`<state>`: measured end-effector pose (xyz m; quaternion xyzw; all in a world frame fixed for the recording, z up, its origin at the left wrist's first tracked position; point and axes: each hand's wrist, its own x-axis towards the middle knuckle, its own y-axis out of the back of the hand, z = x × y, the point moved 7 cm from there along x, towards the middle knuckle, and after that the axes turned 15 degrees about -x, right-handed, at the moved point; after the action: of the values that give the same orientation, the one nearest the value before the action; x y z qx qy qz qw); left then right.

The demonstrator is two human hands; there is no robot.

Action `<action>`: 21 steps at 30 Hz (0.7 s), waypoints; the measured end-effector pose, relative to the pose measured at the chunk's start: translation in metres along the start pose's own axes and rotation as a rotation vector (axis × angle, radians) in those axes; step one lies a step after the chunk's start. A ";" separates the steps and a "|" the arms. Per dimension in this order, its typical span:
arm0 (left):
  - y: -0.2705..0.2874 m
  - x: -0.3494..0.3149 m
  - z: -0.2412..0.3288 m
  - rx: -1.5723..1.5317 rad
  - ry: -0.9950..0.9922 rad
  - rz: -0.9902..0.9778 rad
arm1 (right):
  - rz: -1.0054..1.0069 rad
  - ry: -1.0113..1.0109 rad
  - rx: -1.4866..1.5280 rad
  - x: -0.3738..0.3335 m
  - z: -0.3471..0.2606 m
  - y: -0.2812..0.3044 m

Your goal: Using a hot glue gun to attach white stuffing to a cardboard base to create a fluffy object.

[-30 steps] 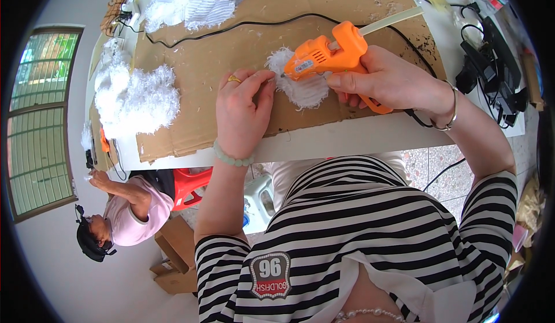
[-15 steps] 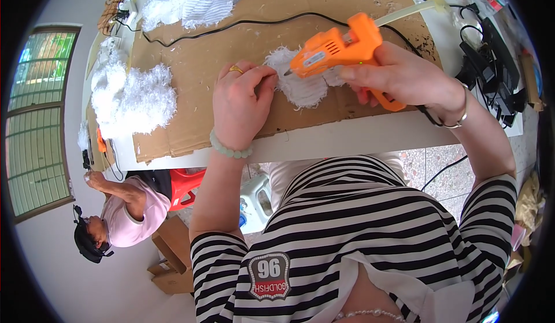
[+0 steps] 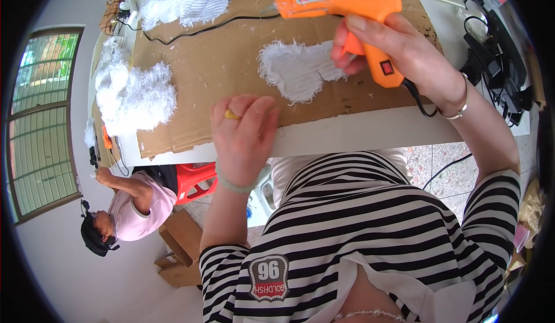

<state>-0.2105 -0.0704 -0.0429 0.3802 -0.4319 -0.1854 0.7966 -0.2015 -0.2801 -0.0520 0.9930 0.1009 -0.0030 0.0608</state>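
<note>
My right hand (image 3: 404, 51) grips an orange hot glue gun (image 3: 347, 2), its nozzle pointing left above the cardboard. Below the gun lies a white piece of shaggy fabric (image 3: 298, 71) with frayed edges and a slit at its lower right. The fingers of my right hand overlap the fabric's right end in the picture. Near the front edge of the cardboard rests my left hand (image 3: 243, 135), fingers curled and a gold ring on one. It is apart from the fabric. Its fingertips are tucked under, so whatever they may hold is hidden.
A cardboard sheet (image 3: 208, 86) covers the white table. White shaggy fabric piles (image 3: 136, 97) lie left, and more fabric (image 3: 185, 5) far left. A black cord (image 3: 214, 28) crosses the back. Black devices (image 3: 497, 63) stand right. Another person (image 3: 144, 201) sits at left.
My right hand has lifted the glue gun up and away from the fabric. My left hand has drawn back from the fabric's left edge toward the table's front edge.
</note>
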 end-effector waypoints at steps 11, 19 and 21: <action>-0.013 0.014 -0.001 0.128 -0.074 -0.091 | 0.009 0.019 -0.002 0.014 0.024 -0.006; -0.016 0.030 -0.017 0.016 0.036 -0.046 | -0.051 -0.040 -0.003 0.018 0.033 -0.007; -0.020 0.034 -0.021 -0.016 0.060 -0.088 | -0.038 -0.037 0.004 0.016 0.032 -0.007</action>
<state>-0.1733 -0.0951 -0.0463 0.3981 -0.3892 -0.2124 0.8031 -0.1867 -0.2734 -0.0851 0.9909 0.1185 -0.0224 0.0605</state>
